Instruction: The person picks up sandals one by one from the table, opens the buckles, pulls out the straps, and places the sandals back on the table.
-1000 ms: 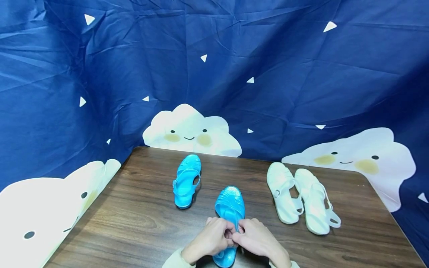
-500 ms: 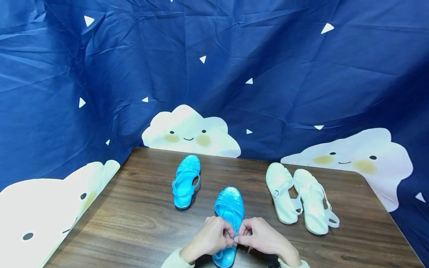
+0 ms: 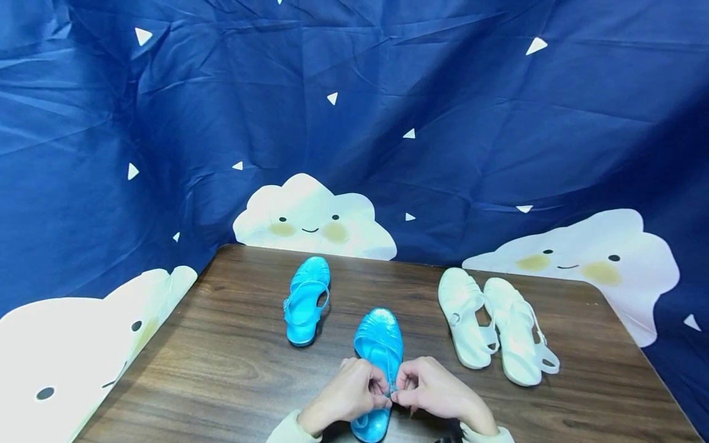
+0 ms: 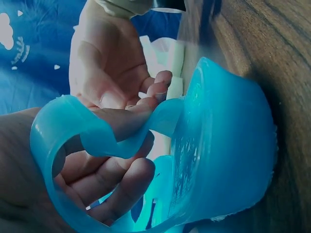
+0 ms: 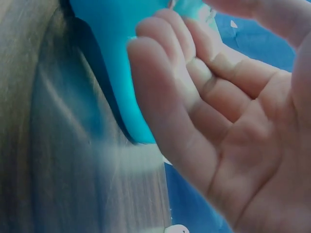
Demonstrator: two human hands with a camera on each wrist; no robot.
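Note:
A glossy blue sandal point(image 3: 379, 335) lies upright at the table's near middle, toe pointing away. My left hand point(image 3: 350, 391) pinches its strap from the left side. From the right, my right hand point(image 3: 437, 391) pinches the strap near the buckle, the fingertips of both hands almost touching. In the left wrist view the blue heel strap point(image 4: 46, 131) loops around the left hand's fingers, beside the sandal's heel point(image 4: 233, 145). Curled fingers of the right hand point(image 5: 209, 107) show against the sandal's side point(image 5: 121, 63) in the right wrist view; their tips partly hide the strap.
Another blue sandal point(image 3: 303, 307) stands farther back on the left. Two white sandals, one point(image 3: 465, 320) beside the other point(image 3: 515, 335), lie on the right of the brown wooden table point(image 3: 221, 344). Behind hangs a blue cloth point(image 3: 354, 123) with clouds.
My right hand has drawn slightly back to the right, its fingers shifting at the buckle, which shows more. My left hand keeps nearly the same place. The view has moved slightly.

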